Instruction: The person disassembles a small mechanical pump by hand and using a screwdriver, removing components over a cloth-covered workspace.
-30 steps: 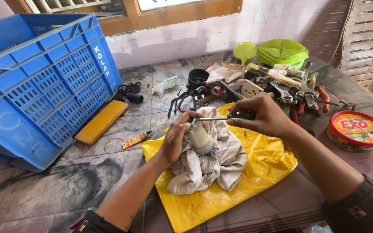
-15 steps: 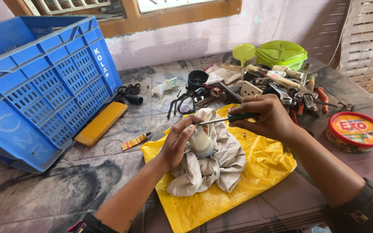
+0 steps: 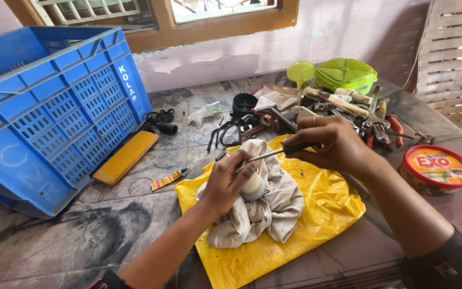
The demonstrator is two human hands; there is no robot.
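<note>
My left hand (image 3: 226,183) grips a small white rounded part (image 3: 254,185) that rests on a crumpled off-white rag (image 3: 274,206). The rag lies on a yellow plastic sheet (image 3: 316,225) spread over the tiled table. My right hand (image 3: 333,144) holds a screwdriver (image 3: 274,154) with a dark handle. Its metal shaft points left and its tip meets the white part at my left fingers. A tiny screw (image 3: 301,172) lies on the yellow sheet just below my right hand.
A big blue plastic crate (image 3: 49,107) stands at the left, with a yellow bar (image 3: 126,157) and a small glue tube (image 3: 168,179) beside it. Behind my hands lies a heap of tools (image 3: 348,107), a green lidded box (image 3: 346,74) and a round red tub (image 3: 436,167).
The screwdriver has tilted down and its tip has come closer onto the white part. My left hand has shifted its grip slightly; the rag and sheet stay put.
</note>
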